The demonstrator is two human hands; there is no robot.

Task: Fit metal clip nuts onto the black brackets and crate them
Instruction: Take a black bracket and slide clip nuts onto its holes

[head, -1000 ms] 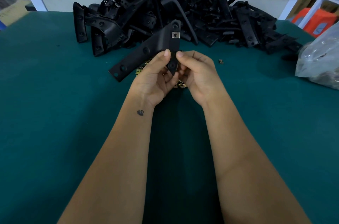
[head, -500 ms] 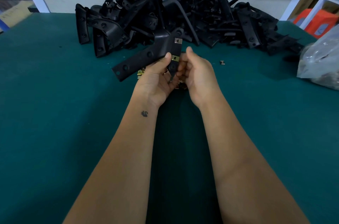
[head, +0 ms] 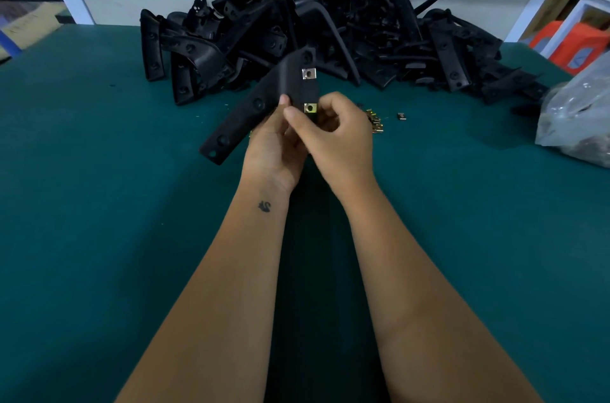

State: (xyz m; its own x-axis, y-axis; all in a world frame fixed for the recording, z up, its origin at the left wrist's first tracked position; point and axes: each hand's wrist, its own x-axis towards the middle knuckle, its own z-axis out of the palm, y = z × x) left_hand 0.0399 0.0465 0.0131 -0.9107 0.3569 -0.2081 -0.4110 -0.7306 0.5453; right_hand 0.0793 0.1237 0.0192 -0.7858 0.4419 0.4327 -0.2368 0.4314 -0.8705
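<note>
I'm in the middle of fitting, with no crate in sight. My left hand (head: 272, 145) grips the bracket (head: 260, 105) from below, thumb on its face, holding it up off the table (head: 99, 204) just in front of the pile (head: 330, 32) of bare brackets. One silver nut (head: 309, 73) already sits on the upper edge of the short arm. My right hand (head: 333, 135) is curled round that same arm lower down, thumb and fingers pinching beside the brass nut (head: 310, 108), which looks pushed over the edge with its hole about lined up; whether it is fully seated I can't tell. Next, I'd judge, comes a firm push with the thumb until it stops, a check of the hole, then either another nut from the loose nuts (head: 376, 123) lying just past my right hand, if any slot is left, or setting this bracket aside for crating. A plastic bag (head: 581, 118) lies at the table's right edge.
</note>
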